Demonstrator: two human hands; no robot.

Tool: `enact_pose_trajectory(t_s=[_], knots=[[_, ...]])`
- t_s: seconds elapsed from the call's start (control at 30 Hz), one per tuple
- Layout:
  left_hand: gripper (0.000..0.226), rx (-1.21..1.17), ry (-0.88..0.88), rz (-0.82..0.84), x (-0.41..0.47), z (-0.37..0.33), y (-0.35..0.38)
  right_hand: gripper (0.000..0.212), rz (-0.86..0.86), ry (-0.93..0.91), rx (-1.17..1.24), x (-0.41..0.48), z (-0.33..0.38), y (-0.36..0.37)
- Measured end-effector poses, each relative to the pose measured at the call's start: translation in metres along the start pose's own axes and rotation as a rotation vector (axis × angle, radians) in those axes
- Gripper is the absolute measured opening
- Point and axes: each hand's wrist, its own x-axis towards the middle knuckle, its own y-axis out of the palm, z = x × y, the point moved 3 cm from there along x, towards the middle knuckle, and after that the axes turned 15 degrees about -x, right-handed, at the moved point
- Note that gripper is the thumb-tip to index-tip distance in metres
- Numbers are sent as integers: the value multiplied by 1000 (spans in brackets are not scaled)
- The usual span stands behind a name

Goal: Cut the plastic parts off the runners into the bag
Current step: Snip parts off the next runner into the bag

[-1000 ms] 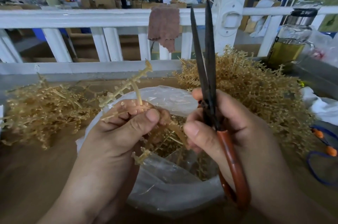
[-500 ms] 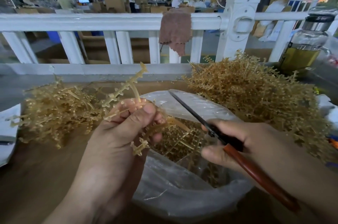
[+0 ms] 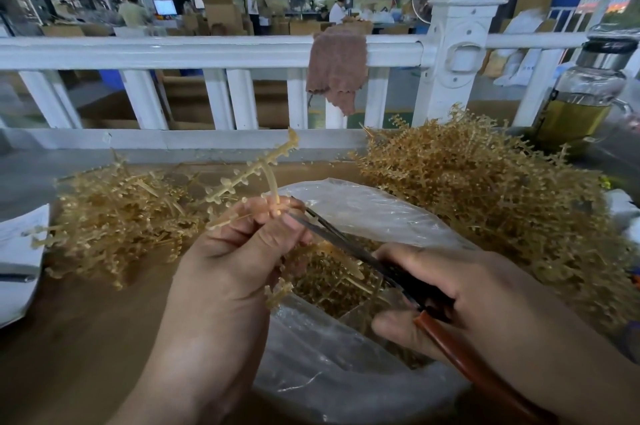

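Left hand [image 3: 235, 261]: fingers curled, thumb pressed against the fingertips, pinching the stem of one tan runner [image 3: 256, 168]. The runner's branched top sticks up and away above the knuckles. A second short branch pokes out below the palm, on the thumb side.

Right hand [image 3: 450, 289]: fingers wrapped round the scissors [image 3: 332, 237]. The red-brown handle runs back under the palm toward the wrist. The blades point from the right hand up to the left fingertips, with the tips right at the left thumb, where the stem sits. The blades look only slightly parted, but blur makes that uncertain.

Bag [image 3: 329, 372]: clear plastic with an open mouth, sitting between and under both hands. The cut parts [image 3: 332, 282] are a tan heap inside, directly beneath the scissor blades and just beside the left palm.

Big pile of runners [image 3: 485, 189]: beyond the right hand, on its outer side, reaching up to the bag rim. Smaller pile [image 3: 114, 213]: outboard of the left hand, near the knuckles.

Table [image 3: 69, 338]: brown surface under both wrists. White sheet [image 3: 17, 251]: far outboard of the left hand, at the table edge.

White railing [image 3: 207, 50]: past both hands, with a brown cloth [image 3: 337, 67] draped over it roughly above the left fingertips. Glass bottle [image 3: 585, 95] with yellow liquid: well beyond the right hand, behind the big pile.
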Motion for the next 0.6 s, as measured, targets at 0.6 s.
enact_pose_trajectory(t_s=[0.6], knots=[[9, 90, 73, 0, 1, -2, -1, 55, -163, -6, -67, -2, 5, -4]])
